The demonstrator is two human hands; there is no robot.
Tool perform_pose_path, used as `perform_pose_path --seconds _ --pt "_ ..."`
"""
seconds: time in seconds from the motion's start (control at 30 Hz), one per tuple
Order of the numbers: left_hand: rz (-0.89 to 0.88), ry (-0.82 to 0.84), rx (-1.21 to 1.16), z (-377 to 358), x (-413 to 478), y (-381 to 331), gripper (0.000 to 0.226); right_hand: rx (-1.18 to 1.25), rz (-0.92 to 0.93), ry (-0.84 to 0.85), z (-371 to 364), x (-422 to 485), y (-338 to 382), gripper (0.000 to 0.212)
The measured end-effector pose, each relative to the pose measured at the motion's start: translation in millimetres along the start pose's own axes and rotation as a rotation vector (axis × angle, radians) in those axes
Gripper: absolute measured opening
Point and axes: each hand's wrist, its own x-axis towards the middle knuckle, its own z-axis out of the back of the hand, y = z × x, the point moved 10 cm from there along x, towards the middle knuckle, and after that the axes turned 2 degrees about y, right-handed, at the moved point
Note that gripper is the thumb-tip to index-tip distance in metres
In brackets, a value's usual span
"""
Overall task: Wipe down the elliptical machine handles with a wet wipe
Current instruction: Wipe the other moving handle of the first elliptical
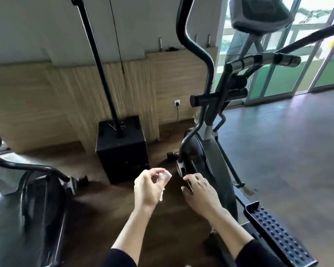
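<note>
Head view showed left hand (146, 186) pinching a limp, light wet wipe (165, 177); right hand (199, 191) curled, grip unclear. Rigid handles (210, 62) would likely suit wrapping.

Floor (287, 143) is brown wood-look in the middle, grey on the right. Black box (123, 151) sits dead centre, elliptical (210, 160) just right of it, another machine (33, 199) lower left.
</note>
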Motion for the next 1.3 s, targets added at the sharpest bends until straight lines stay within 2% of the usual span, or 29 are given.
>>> perform_pose_path --seconds 0.3,0.43,0.7,0.77,0.97,1.1,1.2,1.3 --pt "-0.048 -0.076 -0.072 -17.0 160.6 -43.1 0.016 -0.018 0.054 -0.1 79.0 165.5 7.7 0.032" --pt "-0.115 -0.096 -0.113 -16.3 225.3 -67.5 0.013 0.005 0.065 -0.177 109.8 222.7 16.5 0.038" --pt "-0.338 -0.124 -0.225 -1.0 355.9 -165.1 0.013 0.232 0.115 -0.572 237.3 313.1 47.9 0.05" --pt "-0.416 -0.137 -0.262 7.6 382.5 -200.4 0.013 0.258 0.154 -0.674 277.7 327.4 58.6 0.054" --pt "-0.635 -0.156 -0.401 33.9 426.8 -306.9 0.006 0.327 0.241 -0.925 376.9 346.6 85.7 0.046" --pt "-0.735 -0.145 -0.483 41.1 444.6 -365.0 0.013 0.423 0.315 -1.069 425.0 347.9 99.9 0.042" --pt "-0.818 -0.178 -0.534 53.6 439.3 -401.5 0.004 0.541 0.391 -1.135 453.4 345.3 106.7 0.041" --pt "-0.84 -0.191 -0.634 58.7 440.5 -421.0 0.006 0.577 0.478 -1.164 474.1 340.3 119.1 0.043"
